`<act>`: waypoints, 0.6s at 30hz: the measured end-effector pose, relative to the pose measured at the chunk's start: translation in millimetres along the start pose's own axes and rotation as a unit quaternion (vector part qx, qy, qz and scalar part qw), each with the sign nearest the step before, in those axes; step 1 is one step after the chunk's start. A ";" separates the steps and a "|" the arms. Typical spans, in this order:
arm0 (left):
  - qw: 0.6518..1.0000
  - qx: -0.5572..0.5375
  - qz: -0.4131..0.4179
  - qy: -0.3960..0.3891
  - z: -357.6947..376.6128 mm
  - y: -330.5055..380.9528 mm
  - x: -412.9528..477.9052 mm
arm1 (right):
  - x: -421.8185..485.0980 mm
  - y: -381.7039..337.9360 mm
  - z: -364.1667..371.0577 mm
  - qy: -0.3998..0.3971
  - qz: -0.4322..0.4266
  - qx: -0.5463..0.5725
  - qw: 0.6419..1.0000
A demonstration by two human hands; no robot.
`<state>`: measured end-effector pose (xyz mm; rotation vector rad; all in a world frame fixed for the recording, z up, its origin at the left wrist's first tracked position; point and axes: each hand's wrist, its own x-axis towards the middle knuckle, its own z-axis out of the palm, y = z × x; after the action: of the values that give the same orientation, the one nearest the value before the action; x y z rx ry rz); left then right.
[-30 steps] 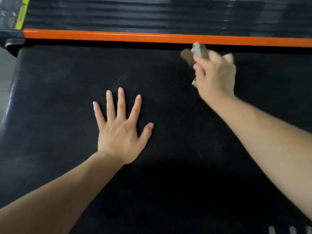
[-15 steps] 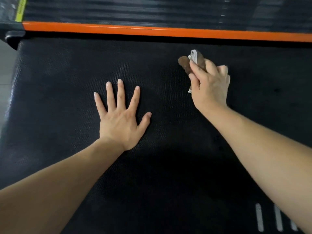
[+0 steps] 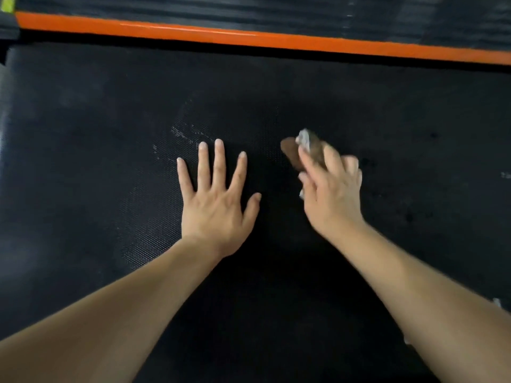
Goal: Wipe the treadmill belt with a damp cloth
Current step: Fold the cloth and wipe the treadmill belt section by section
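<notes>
A: Pressing my left hand (image 3: 215, 208) flat on the treadmill belt (image 3: 110, 120), fingers straight and spread, nothing held.

B: And the right?

A: My right hand (image 3: 331, 194) is just beside it, on its right, fingers curled over the cloth (image 3: 301, 150) and gripping it. The cloth is a bunched wad, brown and whitish, poking out past my fingertips on the far side, near the middle of the belt. That hand is blurred, so I cannot tell whether the wad touches the surface.

B: Anything on the belt?

A: Pale specks (image 3: 182, 134) just beyond my left fingertips, on the black textured surface. An orange strip (image 3: 249, 37) runs along the belt's far edge, with a ribbed black side rail (image 3: 193, 9) beyond it.

B: Is the cloth wet?

A: Cannot tell from here.
</notes>
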<state>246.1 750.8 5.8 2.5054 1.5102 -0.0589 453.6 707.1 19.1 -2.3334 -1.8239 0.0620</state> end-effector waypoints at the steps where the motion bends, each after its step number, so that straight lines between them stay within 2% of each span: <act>1: 1.000 0.002 0.001 0.004 0.9 -0.4 -1.1 | 20.9 4.6 0.5 0.009 0.003 -0.006 1.000; 5: 1.000 0.011 -0.001 0.019 2.4 1.9 -0.9 | 94.8 18.1 4.2 0.006 0.073 -0.020 0.997; 7: 1.000 0.017 -0.006 0.019 1.7 2.2 -1.5 | 76.8 14.7 2.2 0.013 0.030 -0.006 0.999; 11: 1.000 0.026 -0.010 0.013 -0.4 4.0 -0.8 | -48.3 18.4 -9.9 -0.018 -0.098 0.047 0.994; 13: 0.999 0.029 -0.016 0.011 0.2 5.8 -1.0 | -72.9 25.5 -13.7 -0.027 -0.137 0.057 0.989; 14: 0.999 0.031 -0.020 0.011 0.3 6.6 -1.5 | -62.9 28.1 -12.7 -0.024 -0.133 0.056 0.989; 18: 0.999 0.027 -0.023 0.006 0.0 8.5 -2.9 | -1.8 22.0 -6.4 0.002 0.010 0.034 0.999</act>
<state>252.2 744.4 7.7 2.5169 1.5932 -0.0927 475.2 699.5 21.7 -2.3037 -1.7678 0.1209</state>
